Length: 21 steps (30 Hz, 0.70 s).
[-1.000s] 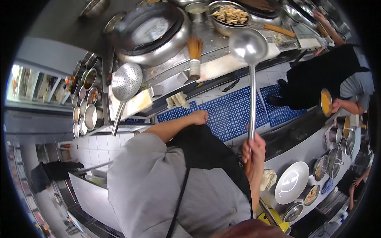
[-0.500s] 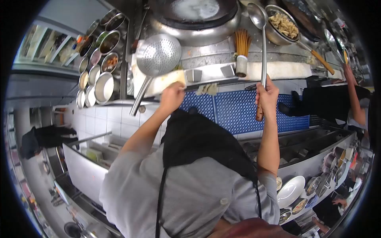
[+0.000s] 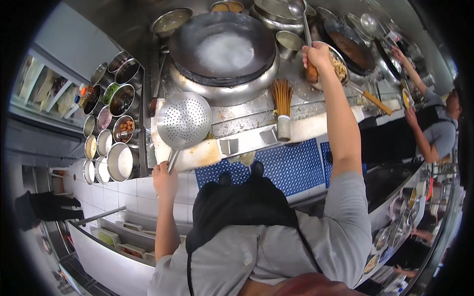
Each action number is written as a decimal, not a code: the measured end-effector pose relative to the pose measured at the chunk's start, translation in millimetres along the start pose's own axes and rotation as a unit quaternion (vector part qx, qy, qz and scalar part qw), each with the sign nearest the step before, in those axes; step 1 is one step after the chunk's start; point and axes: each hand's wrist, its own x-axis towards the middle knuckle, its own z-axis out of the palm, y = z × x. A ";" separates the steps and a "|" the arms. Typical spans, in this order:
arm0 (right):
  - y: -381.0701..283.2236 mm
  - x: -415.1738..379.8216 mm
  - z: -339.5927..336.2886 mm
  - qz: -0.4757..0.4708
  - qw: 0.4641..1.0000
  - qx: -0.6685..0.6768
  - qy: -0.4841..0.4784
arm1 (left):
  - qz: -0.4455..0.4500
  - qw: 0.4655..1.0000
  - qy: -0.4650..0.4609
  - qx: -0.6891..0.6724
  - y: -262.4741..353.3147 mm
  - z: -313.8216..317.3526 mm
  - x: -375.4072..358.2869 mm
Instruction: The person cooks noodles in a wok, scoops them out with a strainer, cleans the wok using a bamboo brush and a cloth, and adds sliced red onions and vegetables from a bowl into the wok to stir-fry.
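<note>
A single head-worn fisheye camera looks steeply down over the person's own torso. It faces forward onto the wok (image 3: 224, 49) station, well below. Black vignette rings the edges.

Wok (image 3: 224, 49): dark grey steel, pale whitish patch in the middle. Wok ring: dull silver, rust-brown stains noted on the counter (image 3: 247, 121) below it. Skimmer (image 3: 183, 120): bright silver, evenly dotted with small holes. Brush (image 3: 283, 96): orange-brown bristles, silver collar. Ladle (image 3: 297, 8): silver bowl and shaft, reddish-brown handle gripped in the right hand (image 3: 317, 55). Floor mat (image 3: 291, 163): strong blue, regular grid of light perforations. Wall tiles (image 3: 133, 190): white with grey joints. Shirt (image 3: 276, 251): light grey; apron (image 3: 237, 207): black. Condiment bowls (image 3: 111, 106): silver, contents seen as green, orange, pink, white and dark brown. Second pan (image 3: 348, 47): dark, brown inside.
</note>
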 end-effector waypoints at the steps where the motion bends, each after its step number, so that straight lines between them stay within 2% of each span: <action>1: 0.2 27.5 1.5 -0.005 1.000 -0.018 0.012 | -0.038 0.999 -0.006 0.010 -0.3 0.7 -4.7; 4: 12.0 106.3 6.3 -0.011 0.996 -0.084 0.040 | -0.161 0.984 -0.071 -0.015 9.3 -9.9 -18.0; 6: 19.4 153.8 9.9 -0.002 0.988 -0.148 0.050 | -0.145 0.989 -0.009 0.028 8.6 -6.8 -32.3; 7: 4.0 150.3 11.9 -0.030 0.973 -0.217 0.069 | -0.137 0.989 0.020 0.052 11.9 -5.6 -39.8; 10: 27.0 224.0 22.1 0.044 0.988 -0.146 0.002 | -0.150 0.981 0.103 0.073 30.6 -6.9 -58.9; 11: 67.5 291.2 24.3 0.031 0.992 -0.124 0.008 | -0.171 0.977 0.111 0.060 39.0 -10.0 -63.4; 12: 63.3 292.3 16.6 0.089 0.983 0.101 -0.122 | -0.168 0.974 0.140 0.050 42.3 -9.8 -66.5; 13: 50.7 281.6 17.4 0.137 0.922 0.343 -0.115 | -0.166 0.971 0.166 0.040 44.2 -7.5 -70.1; 14: 35.8 262.1 17.0 0.182 0.803 0.559 -0.095 | -0.164 0.968 0.190 0.029 46.7 -5.8 -76.2; 16: 23.3 237.5 5.1 0.199 0.698 0.659 -0.195 | -0.167 0.960 0.224 -0.010 53.1 -3.9 -72.2; 18: 9.7 214.8 -2.7 0.215 0.673 0.663 -0.248 | -0.137 0.960 0.244 -0.025 52.9 2.6 -60.0; 20: -16.5 171.9 -7.8 0.251 0.636 0.690 -0.239 | -0.106 0.965 0.238 -0.022 67.2 3.7 -33.9; 21: -20.2 155.3 -8.8 0.237 0.616 0.705 -0.259 | -0.066 0.967 0.240 -0.049 78.2 3.9 -17.3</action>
